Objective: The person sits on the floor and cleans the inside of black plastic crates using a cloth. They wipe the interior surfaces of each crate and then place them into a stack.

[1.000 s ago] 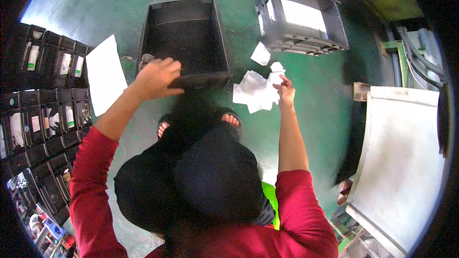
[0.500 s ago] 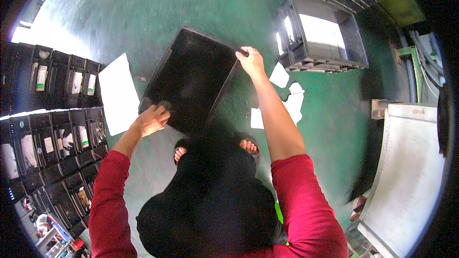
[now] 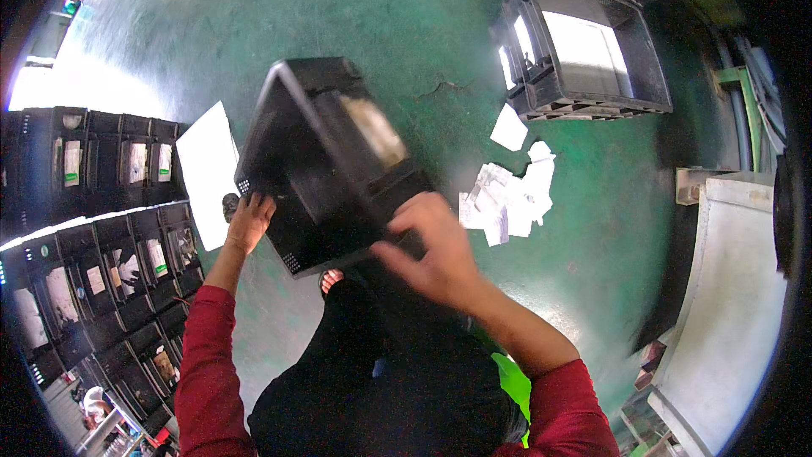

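Mid-frame, the black box [image 3: 347, 156] is tilting, only partly turned over. The left hand [image 3: 247, 227] is reaching its left edge, grip unclear; the right hand's [image 3: 441, 252] fingers are spreading apart beside it. Right of centre, papers [image 3: 499, 203] are lying ungathered.

The black crate [image 3: 313, 173] has tipped leftward, bringing its pale-patched outer side [image 3: 374, 131] into view.

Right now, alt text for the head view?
Tilted black crate over green floor, left hand at its rim, right hand blurred at its right end. Papers lie scattered to the right; a white sheet and black bins sit left.
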### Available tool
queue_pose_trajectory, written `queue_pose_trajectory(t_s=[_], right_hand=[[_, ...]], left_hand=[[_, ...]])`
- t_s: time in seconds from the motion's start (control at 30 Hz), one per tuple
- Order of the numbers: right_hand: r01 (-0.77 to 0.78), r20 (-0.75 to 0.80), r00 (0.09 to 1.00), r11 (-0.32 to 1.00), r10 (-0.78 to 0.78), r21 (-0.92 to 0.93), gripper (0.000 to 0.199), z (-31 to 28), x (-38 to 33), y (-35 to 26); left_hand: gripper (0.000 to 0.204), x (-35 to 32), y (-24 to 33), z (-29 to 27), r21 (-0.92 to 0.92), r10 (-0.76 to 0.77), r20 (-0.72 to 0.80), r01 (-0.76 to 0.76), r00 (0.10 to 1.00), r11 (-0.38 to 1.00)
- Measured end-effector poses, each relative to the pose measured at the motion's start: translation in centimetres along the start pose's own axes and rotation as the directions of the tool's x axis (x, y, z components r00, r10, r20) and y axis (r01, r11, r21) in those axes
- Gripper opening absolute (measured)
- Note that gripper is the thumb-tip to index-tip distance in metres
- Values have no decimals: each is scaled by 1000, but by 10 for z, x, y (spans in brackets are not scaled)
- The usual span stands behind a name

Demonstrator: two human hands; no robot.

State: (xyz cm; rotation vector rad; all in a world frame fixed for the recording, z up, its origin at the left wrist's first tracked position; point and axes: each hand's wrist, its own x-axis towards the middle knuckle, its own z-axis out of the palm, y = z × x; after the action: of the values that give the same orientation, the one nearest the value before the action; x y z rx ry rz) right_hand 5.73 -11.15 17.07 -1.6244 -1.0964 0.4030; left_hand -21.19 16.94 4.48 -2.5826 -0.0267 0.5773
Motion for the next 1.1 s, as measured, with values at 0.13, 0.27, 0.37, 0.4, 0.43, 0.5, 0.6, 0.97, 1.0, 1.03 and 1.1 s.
queue_pose_trajectory(t_s=[0.13, 0.27, 0.37, 0.4, 0.43, 0.5, 0.6, 0.97, 1.0, 1.03, 1.1], right_hand=[[-517, -95, 853, 856, 514, -14, 30, -31, -2, 63], [-606, -108, 795, 784, 596, -134, 39, -44, -11, 135], [-376, -215, 926, 708, 309, -598, 42, -39, -13, 135], [-246, -174, 969, 788, 178, -564, 43, -32, -10, 124], [-170, -129, 985, 827, 118, -536, 43, -26, -4, 107], [-135, 67, 985, 948, 160, -287, 42, -11, 15, 68], [-123, 335, 941, 969, 46, 212, 39, 8, 54, 21], [-7, -146, 989, 1000, 11, 30, 24, -159, 194, -95], [-54, 4, 998, 989, 55, -138, 27, -159, 205, -92], [54, 191, 982, 935, 15, -351, 28, -152, 214, -85], [179, 229, 971, 829, -63, -530, 29, -131, 234, -70]], left_hand=[[48, 16, 5, -43, -2, -88, 24, 88, 996, 996], [48, 30, 4, -88, -158, -160, 139, 181, 977, 971], [43, 23, -7, -119, -629, -366, 11, 291, 931, 721], [42, 20, -12, -130, -786, -465, 19, 301, 885, 541], [32, 16, -16, -142, -875, -554, 2, 269, 833, 401], [28, 12, -23, -168, -993, -574, 62, -9, 817, -119], [26, 19, -29, -214, -853, -599, -59, -352, 798, -385], [26, 136, -145, -335, -812, -541, -584, -426, 605, 399], [27, 146, -146, -341, -855, -495, -482, -265, 723, 445], [27, 151, -152, -344, -818, -542, -543, -260, 641, 513], [27, 160, -171, -359, -717, -587, -675, -210, 447, 665]])
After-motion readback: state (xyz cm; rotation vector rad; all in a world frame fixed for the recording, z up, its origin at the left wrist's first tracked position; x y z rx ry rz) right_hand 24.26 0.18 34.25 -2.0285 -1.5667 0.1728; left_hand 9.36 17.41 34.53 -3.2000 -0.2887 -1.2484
